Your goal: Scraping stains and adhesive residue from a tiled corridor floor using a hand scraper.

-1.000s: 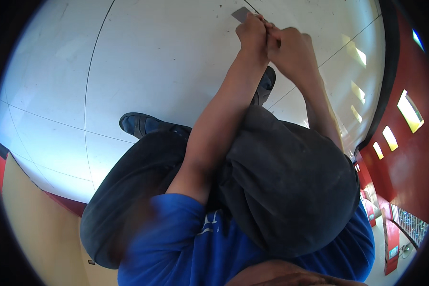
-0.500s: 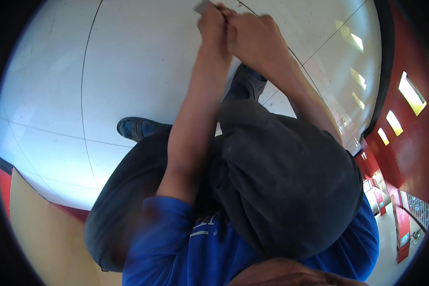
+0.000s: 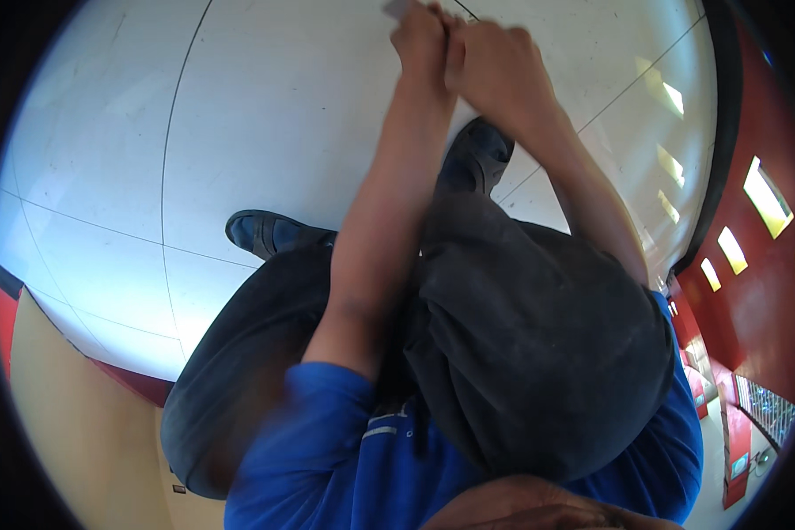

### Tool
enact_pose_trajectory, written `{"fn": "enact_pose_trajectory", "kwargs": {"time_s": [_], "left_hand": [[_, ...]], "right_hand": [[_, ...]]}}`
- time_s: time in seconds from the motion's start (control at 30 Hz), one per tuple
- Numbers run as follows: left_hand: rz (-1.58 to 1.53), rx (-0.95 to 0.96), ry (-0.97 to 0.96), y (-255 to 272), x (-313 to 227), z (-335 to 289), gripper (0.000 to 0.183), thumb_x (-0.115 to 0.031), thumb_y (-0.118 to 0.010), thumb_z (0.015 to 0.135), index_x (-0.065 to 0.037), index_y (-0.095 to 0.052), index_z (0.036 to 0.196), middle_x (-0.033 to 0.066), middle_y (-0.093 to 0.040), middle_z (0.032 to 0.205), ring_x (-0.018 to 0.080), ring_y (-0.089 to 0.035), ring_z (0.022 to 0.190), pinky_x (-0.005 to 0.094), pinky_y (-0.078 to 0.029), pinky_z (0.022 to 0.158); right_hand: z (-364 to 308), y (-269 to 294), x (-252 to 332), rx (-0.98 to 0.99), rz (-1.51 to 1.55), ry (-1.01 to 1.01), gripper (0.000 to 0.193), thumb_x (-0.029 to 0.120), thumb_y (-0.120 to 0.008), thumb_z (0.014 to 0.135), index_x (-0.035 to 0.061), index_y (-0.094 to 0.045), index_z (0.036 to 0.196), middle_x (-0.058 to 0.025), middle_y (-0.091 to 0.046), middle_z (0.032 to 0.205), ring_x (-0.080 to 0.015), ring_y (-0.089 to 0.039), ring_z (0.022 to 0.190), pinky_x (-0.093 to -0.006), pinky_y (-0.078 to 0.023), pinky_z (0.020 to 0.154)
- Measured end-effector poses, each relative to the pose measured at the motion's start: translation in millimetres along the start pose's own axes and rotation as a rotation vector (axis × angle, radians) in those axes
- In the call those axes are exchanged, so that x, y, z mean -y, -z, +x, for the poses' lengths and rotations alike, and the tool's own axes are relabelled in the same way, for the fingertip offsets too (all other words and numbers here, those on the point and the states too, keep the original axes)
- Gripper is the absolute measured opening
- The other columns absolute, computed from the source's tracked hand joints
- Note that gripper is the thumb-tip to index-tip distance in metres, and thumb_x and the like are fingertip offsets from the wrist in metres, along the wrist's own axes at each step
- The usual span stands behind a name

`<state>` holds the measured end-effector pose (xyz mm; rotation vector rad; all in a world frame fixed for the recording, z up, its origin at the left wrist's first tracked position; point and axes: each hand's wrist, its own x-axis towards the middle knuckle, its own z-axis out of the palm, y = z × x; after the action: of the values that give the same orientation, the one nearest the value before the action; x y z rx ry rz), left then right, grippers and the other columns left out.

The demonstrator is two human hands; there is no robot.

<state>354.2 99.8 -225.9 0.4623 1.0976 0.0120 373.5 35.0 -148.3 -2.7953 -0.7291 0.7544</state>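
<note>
My left hand [image 3: 421, 42] is at the top of the view, arm stretched out over the floor, its fingers closed. From its left side sticks out a small flat grey piece [image 3: 397, 9], cut off by the picture's edge; its kind does not show. My right hand [image 3: 496, 69] is right beside it, the two touching at the fingers. Its fingers are curled too, and what they grip is hidden behind the knuckles. Both hands are beyond my bent knee [image 3: 539, 336] in dark trousers.
Below me is a pale tiled floor [image 3: 265, 115] with dark joints. My dark shoes [image 3: 269, 234] rest on it, one left of my arm and one under my right hand. A red wall [image 3: 742, 291] with bright patches rises at right; a beige wall [image 3: 71, 406] stands at lower left.
The view has shifted a little, so floor lines, shoes and both hands appear farther right. My hands are still together, and the grey piece still sticks out beside the left one.
</note>
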Motion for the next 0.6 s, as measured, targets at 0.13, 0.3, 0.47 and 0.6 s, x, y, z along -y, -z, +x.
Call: {"fn": "enact_pose_trajectory", "kwargs": {"time_s": [0.13,0.3,0.47,0.6], "left_hand": [[-0.087,-0.026,0.109,-1,25,-1,0.018,-0.013,-0.039,0.087,-0.001,-0.048,0.076,0.0099,-0.049,0.058,0.0200,-0.050,0.050,0.0334,-0.044,0.047],[-0.128,-0.006,0.195,-19,25,11,0.021,-0.017,-0.039,0.090,-0.003,-0.048,0.076,0.0072,-0.049,0.061,0.0180,-0.049,0.053,0.0319,-0.043,0.050],[-0.247,-0.007,0.179,-25,44,14,0.022,-0.017,-0.040,0.091,-0.003,-0.048,0.076,0.0079,-0.049,0.063,0.0182,-0.049,0.053,0.0321,-0.043,0.049],[-0.174,0.054,0.117,-41,15,20,0.024,-0.021,-0.038,0.093,-0.005,-0.047,0.078,0.0046,-0.048,0.066,0.0156,-0.047,0.056,0.0306,-0.042,0.052]], "right_hand": [[-13,8,-5,0.040,0.044,0.020,0.019,0.012,-0.052,0.075,-0.0035,-0.063,0.077,-0.0227,-0.062,0.068,-0.0390,-0.063,0.067,-0.0446,-0.053,0.063],[5,18,-24,-0.001,0.106,-0.038,0.019,0.017,-0.052,0.077,0.0025,-0.065,0.076,-0.0201,-0.058,0.063,-0.0351,-0.061,0.060,-0.0403,-0.048,0.060],[-6,27,-25,0.079,0.131,-0.121,0.022,0.020,-0.053,0.080,0.0016,-0.065,0.082,-0.0196,-0.060,0.066,-0.0322,-0.062,0.064,-0.0396,-0.048,0.060],[8,31,-27,0.068,0.093,-0.183,0.025,0.022,-0.052,0.082,0.0052,-0.068,0.091,-0.0197,-0.061,0.071,-0.0315,-0.063,0.067,-0.0398,-0.049,0.063]]}}
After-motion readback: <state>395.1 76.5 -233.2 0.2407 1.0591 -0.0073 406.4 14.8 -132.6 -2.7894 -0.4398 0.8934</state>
